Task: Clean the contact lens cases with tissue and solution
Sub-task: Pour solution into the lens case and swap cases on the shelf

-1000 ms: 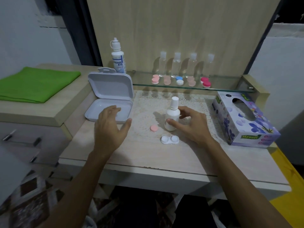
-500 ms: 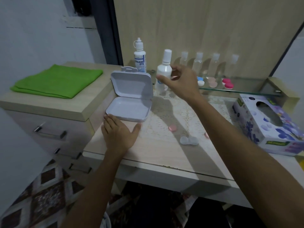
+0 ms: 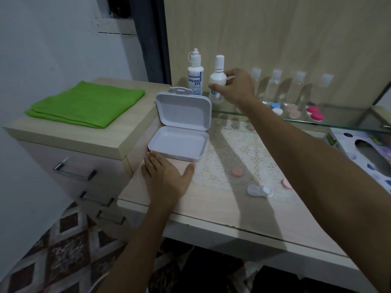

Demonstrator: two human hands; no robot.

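1. Right hand (image 3: 237,86) grips the small white plastic solution bottle (image 3: 217,80) at the glass shelf (image 3: 349,123); left hand (image 3: 167,178) rests flat, fingers relaxed.
2. The clear twin-well lens case (image 3: 260,190) lies uncapped on the tabletop, likely needing tissue next.

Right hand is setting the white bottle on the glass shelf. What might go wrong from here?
1. The white bottle stands close beside the Dream Eye bottle; as the right hand lets go, a nudge may topple either.
2. The right forearm reaches over the open lens case and pink caps; pulling back low might sweep them off the table.
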